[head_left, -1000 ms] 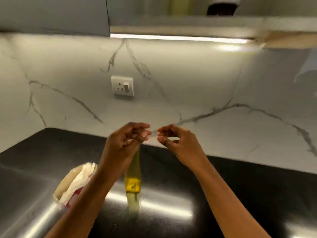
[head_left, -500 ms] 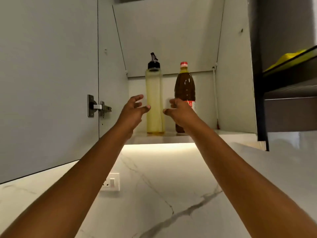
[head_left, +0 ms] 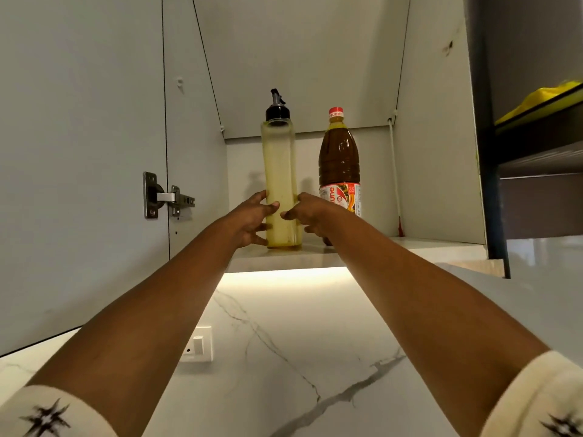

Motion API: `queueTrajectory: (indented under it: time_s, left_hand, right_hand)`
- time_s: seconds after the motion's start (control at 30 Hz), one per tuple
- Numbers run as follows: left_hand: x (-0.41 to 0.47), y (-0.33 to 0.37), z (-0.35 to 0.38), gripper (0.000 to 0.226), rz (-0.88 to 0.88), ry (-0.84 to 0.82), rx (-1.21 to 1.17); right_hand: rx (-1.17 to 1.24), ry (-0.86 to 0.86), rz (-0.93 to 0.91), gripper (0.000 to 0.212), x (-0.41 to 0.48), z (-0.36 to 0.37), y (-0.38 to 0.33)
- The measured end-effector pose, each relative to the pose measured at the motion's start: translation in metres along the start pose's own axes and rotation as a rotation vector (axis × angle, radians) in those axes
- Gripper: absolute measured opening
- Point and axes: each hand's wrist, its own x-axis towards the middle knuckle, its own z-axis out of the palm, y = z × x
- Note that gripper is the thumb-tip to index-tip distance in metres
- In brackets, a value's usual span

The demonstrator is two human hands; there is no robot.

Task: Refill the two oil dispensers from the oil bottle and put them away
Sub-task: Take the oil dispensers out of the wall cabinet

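Observation:
A tall clear oil dispenser (head_left: 279, 171) with a black spout, full of pale yellow oil, stands upright on the open wall cupboard's shelf (head_left: 410, 244). My left hand (head_left: 250, 220) wraps its lower left side, thumb across the front. From the right, my right hand (head_left: 310, 216) closes on the same lower part, thumb tip on the front. Just to the right stands a dark brown oil bottle (head_left: 339, 162) with a red cap and a printed label, partly behind my right hand. Only this one dispenser is in view.
The cupboard door (head_left: 79, 168) hangs open at the left with its metal hinge (head_left: 165, 197). A dark shelf unit (head_left: 536, 137) with something yellow on it lies to the right. Below are the lit marble wall and a white socket (head_left: 198, 343).
One second ago my hands were together above the dark counter. The view has swung up to the cupboard, and both hands have gone from hovering near the dispenser to gripping it.

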Motion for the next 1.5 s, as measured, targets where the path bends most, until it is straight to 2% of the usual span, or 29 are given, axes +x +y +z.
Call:
queueTrajectory:
  time_s: [0.27, 0.47, 0.63, 0.8, 1.03, 1.33, 1.5]
  left_hand:
    - [-0.033, 0.004, -0.007, 0.047, 0.060, 0.074, 0.033]
    - [-0.091, 0.016, 0.001, 0.048, 0.219, 0.119, 0.063]
    - [-0.136, 0.016, 0.010, 0.046, 0.359, 0.162, 0.094]
    - [-0.185, -0.005, 0.013, 0.052, 0.392, 0.157, 0.133]
    - [-0.266, -0.114, 0.034, 0.055, 0.294, 0.097, -0.022]
    - [-0.343, -0.320, 0.083, 0.060, -0.089, 0.135, -0.002]
    - [-0.348, -0.406, 0.091, 0.062, -0.238, 0.127, 0.062]
  right_hand:
    - [0.116, -0.016, -0.070, 0.069, -0.024, -0.009, 0.008]
    - [0.236, -0.087, -0.178, 0.064, -0.075, -0.024, 0.003]
    - [0.246, -0.074, -0.270, 0.065, -0.124, -0.032, -0.001]
    - [0.204, -0.065, -0.317, 0.064, -0.176, -0.025, 0.015]
    - [0.076, -0.191, -0.231, 0.067, -0.243, 0.018, 0.112]
    - [0.184, -0.504, 0.164, 0.062, -0.298, 0.097, 0.294]
    - [0.164, -0.526, 0.325, 0.062, -0.300, 0.141, 0.374]
